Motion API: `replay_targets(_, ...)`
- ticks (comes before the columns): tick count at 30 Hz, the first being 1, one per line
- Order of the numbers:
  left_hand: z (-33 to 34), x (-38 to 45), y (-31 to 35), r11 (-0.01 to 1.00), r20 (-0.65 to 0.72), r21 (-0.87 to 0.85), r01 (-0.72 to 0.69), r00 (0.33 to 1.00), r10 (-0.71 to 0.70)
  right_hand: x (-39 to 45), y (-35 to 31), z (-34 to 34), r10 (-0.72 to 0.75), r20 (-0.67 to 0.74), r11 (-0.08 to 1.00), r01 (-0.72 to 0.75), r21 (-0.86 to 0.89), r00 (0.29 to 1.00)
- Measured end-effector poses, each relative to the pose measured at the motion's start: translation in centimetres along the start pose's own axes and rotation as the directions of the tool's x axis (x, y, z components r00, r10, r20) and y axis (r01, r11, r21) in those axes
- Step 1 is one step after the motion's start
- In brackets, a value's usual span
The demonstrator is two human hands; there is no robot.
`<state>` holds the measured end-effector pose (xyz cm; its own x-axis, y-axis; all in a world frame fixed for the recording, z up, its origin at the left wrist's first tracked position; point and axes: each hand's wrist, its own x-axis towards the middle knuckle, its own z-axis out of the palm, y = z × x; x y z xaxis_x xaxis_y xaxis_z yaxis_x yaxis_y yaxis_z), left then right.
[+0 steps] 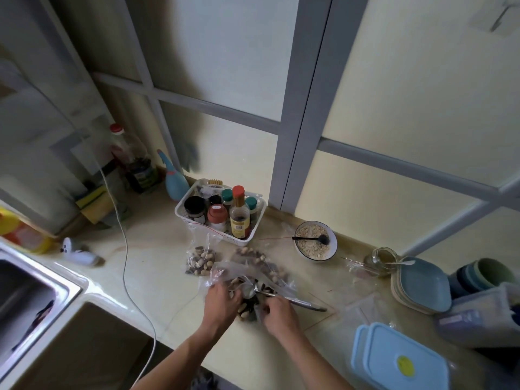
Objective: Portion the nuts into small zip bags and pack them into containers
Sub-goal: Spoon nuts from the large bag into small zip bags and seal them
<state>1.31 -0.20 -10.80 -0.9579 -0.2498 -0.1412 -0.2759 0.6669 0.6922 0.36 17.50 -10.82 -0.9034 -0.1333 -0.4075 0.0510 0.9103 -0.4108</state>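
Note:
A large clear plastic bag of mixed nuts [261, 266] lies open on the counter in front of me. My left hand [222, 301] grips the plastic at the bag's near left side. My right hand [277, 309] holds a metal spoon [289, 299], its bowl dipped among the nuts and its handle pointing right. A small filled zip bag of nuts [201, 261] stands to the left of the big bag. Empty zip bags [363, 305] lie flat to the right. Blue lidded containers [399, 361] sit at the near right.
A white basket of spice bottles [253, 235] stands behind the nuts. A bowl of oats with a black spoon [315, 240], a glass jar [380, 260], stacked blue plates [422, 285] and cups [481, 274] fill the right. A white cable [126, 263] crosses the counter; the sink [28, 291] is left.

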Motion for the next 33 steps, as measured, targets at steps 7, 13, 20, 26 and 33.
replay_targets(7,-0.3,-0.1,0.6,1.0,-0.005,-0.009,-0.022,1.0,0.022,-0.4,-0.6,0.9,-0.047,-0.011,0.994,0.048,0.1,0.999)
replay_targets(13,-0.7,0.0,0.4,0.999,0.009,-0.048,-0.024,1.0,0.024,-0.7,-0.7,2.0,0.017,-0.148,1.0,-0.016,0.006,0.989)
replay_targets(20,-0.7,-0.1,0.9,0.999,0.012,-0.035,-0.034,0.999,0.034,0.7,0.1,2.2,-0.016,-0.296,0.992,0.053,0.115,0.955)
replay_targets(26,-0.7,0.0,1.2,1.0,0.02,-0.022,-0.023,1.0,0.023,0.9,-0.5,1.4,0.042,-0.272,0.969,0.027,0.244,0.961)
replay_targets(33,-0.7,0.0,1.2,0.999,0.054,-0.012,0.037,0.998,-0.036,0.9,-1.6,0.4,0.128,-0.26,0.888,0.006,0.46,0.957)
